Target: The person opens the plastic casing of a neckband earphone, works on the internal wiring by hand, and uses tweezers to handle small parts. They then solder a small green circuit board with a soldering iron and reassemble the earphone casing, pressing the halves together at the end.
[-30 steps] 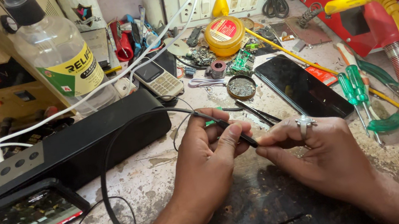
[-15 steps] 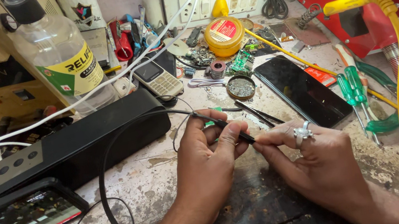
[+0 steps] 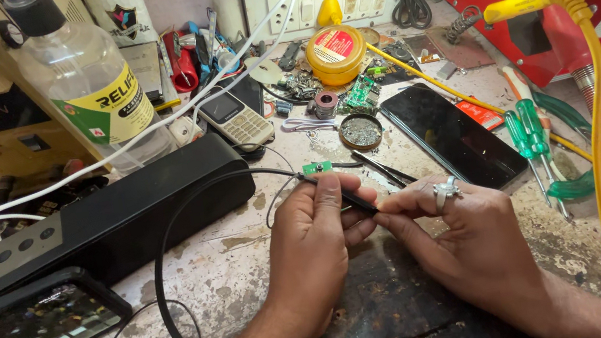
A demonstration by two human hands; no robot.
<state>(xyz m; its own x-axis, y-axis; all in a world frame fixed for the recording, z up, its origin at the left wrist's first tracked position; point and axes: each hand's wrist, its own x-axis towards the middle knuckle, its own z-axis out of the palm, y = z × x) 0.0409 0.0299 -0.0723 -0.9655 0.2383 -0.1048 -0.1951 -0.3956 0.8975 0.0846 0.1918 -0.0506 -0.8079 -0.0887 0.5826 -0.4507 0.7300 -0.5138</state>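
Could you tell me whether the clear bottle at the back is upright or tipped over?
Upright: the clear bottle stands on its base, black cap on top.

Up-left of the hands, clear bottle (image 3: 91,89) with yellow-green label; beyond, keypad phone's small screen (image 3: 220,108); right, dark smartphone screen (image 3: 452,135).

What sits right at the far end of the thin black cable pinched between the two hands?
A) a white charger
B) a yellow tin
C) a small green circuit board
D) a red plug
C: the black cable, held by the left hand and right hand, runs up to a small green circuit board lying on the bench just beyond the left hand's fingers.
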